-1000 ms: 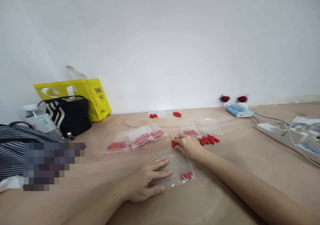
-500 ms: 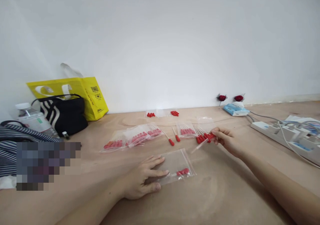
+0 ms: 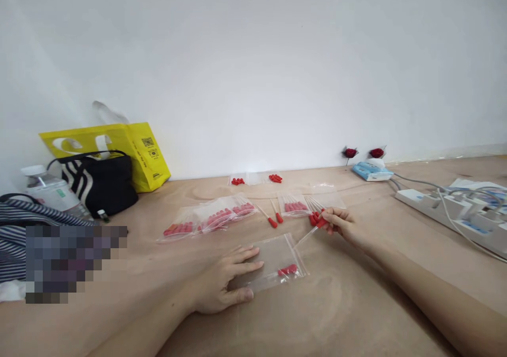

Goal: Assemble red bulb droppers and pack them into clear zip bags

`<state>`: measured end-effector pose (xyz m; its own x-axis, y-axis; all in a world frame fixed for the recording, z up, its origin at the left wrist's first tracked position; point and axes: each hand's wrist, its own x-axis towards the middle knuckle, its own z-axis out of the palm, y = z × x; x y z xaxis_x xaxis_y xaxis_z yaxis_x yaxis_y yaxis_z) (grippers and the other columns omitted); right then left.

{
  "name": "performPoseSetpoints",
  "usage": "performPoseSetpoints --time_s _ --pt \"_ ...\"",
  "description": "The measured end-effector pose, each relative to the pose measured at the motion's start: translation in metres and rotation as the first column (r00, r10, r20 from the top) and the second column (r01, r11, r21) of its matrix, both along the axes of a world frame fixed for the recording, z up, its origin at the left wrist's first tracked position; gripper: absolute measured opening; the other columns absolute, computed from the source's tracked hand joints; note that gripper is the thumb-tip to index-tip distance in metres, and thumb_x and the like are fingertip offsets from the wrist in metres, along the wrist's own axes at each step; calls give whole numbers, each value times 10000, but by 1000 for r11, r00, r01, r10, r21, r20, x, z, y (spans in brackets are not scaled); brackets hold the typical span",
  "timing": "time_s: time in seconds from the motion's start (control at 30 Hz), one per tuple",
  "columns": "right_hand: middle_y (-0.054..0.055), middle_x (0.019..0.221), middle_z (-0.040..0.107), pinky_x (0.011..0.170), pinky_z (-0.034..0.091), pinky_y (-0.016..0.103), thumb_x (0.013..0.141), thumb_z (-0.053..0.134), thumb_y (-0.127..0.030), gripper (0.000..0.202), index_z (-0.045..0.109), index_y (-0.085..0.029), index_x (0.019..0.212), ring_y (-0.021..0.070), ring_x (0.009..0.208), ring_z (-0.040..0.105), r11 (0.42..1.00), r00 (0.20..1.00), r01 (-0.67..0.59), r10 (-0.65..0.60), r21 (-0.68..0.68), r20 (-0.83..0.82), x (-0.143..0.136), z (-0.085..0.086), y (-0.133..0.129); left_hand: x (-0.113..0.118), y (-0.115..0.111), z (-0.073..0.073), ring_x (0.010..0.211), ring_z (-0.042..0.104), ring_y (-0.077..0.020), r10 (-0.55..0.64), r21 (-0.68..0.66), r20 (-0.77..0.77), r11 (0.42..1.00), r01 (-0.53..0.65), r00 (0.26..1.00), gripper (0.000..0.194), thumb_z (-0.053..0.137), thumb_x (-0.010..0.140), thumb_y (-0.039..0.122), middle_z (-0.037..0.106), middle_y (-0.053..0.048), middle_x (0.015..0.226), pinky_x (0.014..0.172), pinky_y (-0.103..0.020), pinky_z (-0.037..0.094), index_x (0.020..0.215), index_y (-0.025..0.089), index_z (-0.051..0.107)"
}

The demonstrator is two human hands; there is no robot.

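Observation:
My left hand (image 3: pixel 226 279) lies flat on a clear zip bag (image 3: pixel 273 259) that holds a few red-tipped droppers at its right end. My right hand (image 3: pixel 344 225) pinches one clear dropper with a red bulb (image 3: pixel 317 225), its thin tip pointing down-left at the bag's top right corner. A loose bunch of red-bulb droppers (image 3: pixel 313 215) lies just behind that hand. Two single droppers (image 3: pixel 273 219) rest on the table further left. Three filled bags (image 3: pixel 209 219) lie in a row at the left.
A yellow paper bag (image 3: pixel 134 151), a black striped bag (image 3: pixel 101 180) and a water bottle (image 3: pixel 51 190) stand at the left by the wall. A white power strip with cables (image 3: pixel 447 209) runs along the right. A blue tissue pack (image 3: pixel 371 170) and small bags of red caps (image 3: pixel 255 178) sit near the wall.
My right hand left the two droppers in the middle, reached right to the loose bunch, took one dropper and brought it back toward the bag. My left hand stayed on the bag.

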<state>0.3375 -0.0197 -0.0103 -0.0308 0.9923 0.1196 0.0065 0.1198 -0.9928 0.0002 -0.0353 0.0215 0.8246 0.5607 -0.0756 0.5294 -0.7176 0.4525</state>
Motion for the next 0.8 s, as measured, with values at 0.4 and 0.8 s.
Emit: performPoseSetpoints --time_s 0.4,0.8 --pt "-47 617 547 458 340 189 645 669 -424 346 519 -166 821 44 452 426 942 944 -320 326 -98 47 -51 1 -25 1 -1 0 1263 265 -267 27 21 35 999 -28 999 659 507 782 485 293 -41 1394 1029 -457 230 1345 274 237" --pt "42 739 625 635 410 250 728 571 -453 340 619 -117 742 130 687 549 886 859 -462 452 -16 241 -70 -3 -23 1 -2 -3 1280 235 -233 22 18 2 1000 -22 1000 631 487 787 504 272 -25 1403 1051 -424 198 1332 262 280"
